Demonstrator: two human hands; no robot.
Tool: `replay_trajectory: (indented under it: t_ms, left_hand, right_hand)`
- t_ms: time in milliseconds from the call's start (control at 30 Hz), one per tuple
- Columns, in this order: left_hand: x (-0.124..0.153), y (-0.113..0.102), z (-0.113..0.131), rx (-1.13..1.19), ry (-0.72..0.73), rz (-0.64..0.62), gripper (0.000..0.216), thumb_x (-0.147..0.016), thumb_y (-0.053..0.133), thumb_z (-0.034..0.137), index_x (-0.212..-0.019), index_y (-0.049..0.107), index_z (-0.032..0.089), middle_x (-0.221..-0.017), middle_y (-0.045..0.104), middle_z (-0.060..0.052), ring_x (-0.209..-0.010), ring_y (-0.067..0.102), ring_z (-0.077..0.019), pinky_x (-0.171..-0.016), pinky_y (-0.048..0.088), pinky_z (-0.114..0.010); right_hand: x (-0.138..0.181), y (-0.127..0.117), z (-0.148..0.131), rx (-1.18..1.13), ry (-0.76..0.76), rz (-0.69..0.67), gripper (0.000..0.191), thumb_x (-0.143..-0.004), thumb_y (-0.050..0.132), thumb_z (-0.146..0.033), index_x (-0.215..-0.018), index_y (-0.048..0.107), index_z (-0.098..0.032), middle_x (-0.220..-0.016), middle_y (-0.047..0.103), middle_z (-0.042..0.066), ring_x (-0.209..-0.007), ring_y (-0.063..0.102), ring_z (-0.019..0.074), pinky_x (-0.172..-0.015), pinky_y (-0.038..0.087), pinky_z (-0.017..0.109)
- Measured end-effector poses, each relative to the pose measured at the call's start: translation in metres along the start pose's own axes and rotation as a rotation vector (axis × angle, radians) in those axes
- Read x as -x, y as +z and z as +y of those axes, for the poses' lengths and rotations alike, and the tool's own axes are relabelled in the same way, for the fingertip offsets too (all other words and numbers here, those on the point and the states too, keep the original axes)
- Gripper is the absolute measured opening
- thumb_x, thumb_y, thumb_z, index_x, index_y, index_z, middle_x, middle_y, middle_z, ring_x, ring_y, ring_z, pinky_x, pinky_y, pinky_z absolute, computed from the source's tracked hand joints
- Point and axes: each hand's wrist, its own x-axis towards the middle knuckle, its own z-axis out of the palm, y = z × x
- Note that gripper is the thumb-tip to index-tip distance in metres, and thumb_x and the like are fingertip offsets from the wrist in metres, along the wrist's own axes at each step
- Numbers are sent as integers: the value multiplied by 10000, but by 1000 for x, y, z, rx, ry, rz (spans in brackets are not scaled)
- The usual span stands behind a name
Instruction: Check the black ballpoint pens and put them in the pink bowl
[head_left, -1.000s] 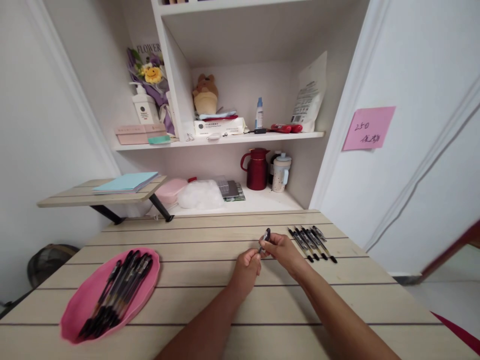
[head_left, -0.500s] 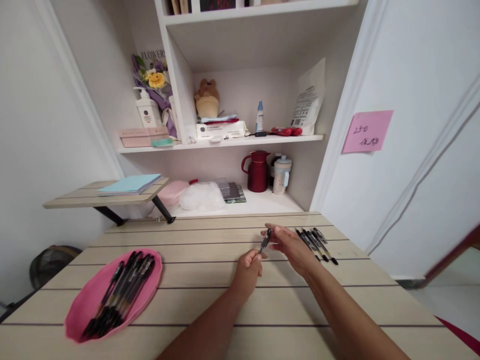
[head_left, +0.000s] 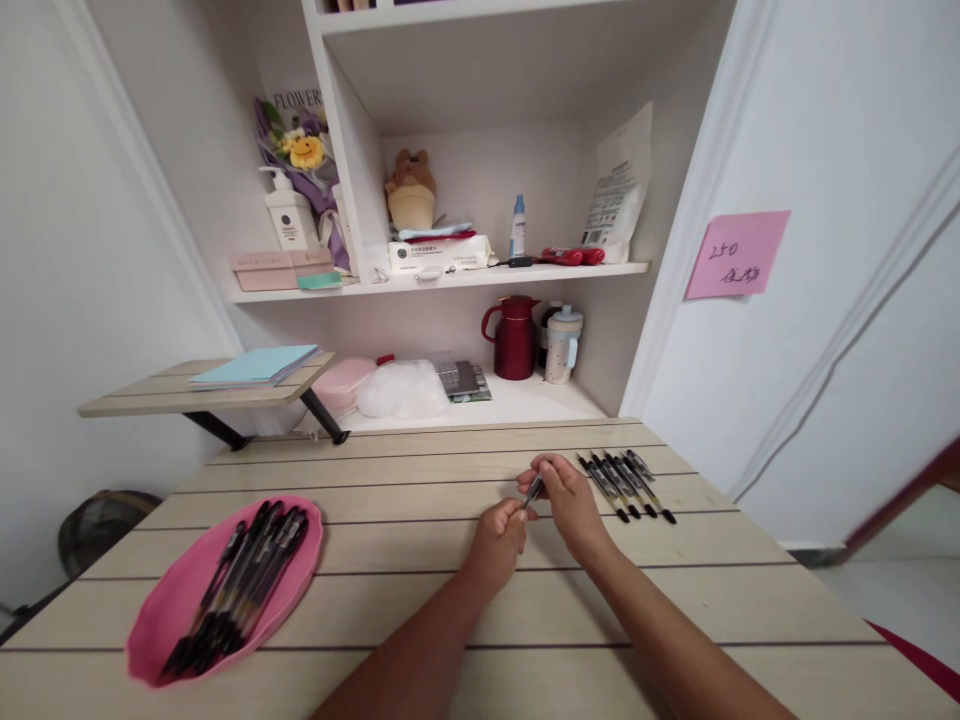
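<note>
Over the middle of the table, my left hand (head_left: 498, 538) grips the lower end of a black gel pen (head_left: 533, 490). The fingers of my right hand (head_left: 568, 497) are closed around the pen's upper end, so much of it is hidden. The pen tilts up to the right. Right of my hands, several pens (head_left: 624, 486) lie side by side on the table, with a loose pen cap (head_left: 639, 463) or similar small piece at their far right end. At the left, a pink oval tray (head_left: 150, 628) holds a heap of more black pens (head_left: 247, 580).
A small raised shelf (head_left: 135, 400) with blue paper (head_left: 255, 366) stands at the back left. Behind the table, a white shelf unit (head_left: 525, 402) holds a red thermos jug (head_left: 515, 340), a pale cup (head_left: 562, 345) and a plastic bag (head_left: 403, 390).
My right hand's fingers have closed onto the pen's upper end, which stood exposed before. My left hand keeps its grip. The view has shifted slightly.
</note>
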Motion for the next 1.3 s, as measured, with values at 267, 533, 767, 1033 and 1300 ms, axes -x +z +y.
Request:
replay_trajectory:
  t_ms: [267,533,767,1033,1300]
  left_hand:
    - [4,4,9,-281,209,140,249,-810,399,298,-795,598,149,-647,560,-14,-609,487,-124,-599,364,-232]
    - [4,2,17,-493,158,139,234,-814,372,237,-839,592,164,-574,551,10,-562,495,-118,-571,373,-225]
    - [1,-41,66,-748,179,241,236,-773,449,266,-838,662,188,-767,598,-29,-753,542,-143,-687,391,-238]
    - [68,-185,135,-1298,-162,367,223,-750,466,270,-823,665,199,-844,638,-44,-819,552,-184,-700,362,-247]
    - [140,-227,109,-1534,-545,465,256,-783,377,261,-841,610,173,-901,647,-116,-785,588,-235,-629,362,-295]
  right_hand:
    - [0,5,5,25,12,41,280,-772,426,-476,-796,473,-201,-582,617,5,-522,586,161,-490,457,272]
    - [-2,2,4,-72,114,22,327,-720,510,-486,-846,517,-185,-615,635,10,-549,591,151,-514,461,261]
    - [-17,-30,-21,-77,154,139,404,-691,559,-483,-936,553,-162,-816,665,84,-600,618,145,-523,465,243]
    - [-35,-89,-40,125,80,300,345,-690,543,-450,-850,601,-149,-779,658,83,-533,580,120,-466,423,224]
    - [-36,-102,-35,443,61,153,347,-657,560,-449,-798,636,-141,-739,675,97,-490,565,134,-436,391,237]
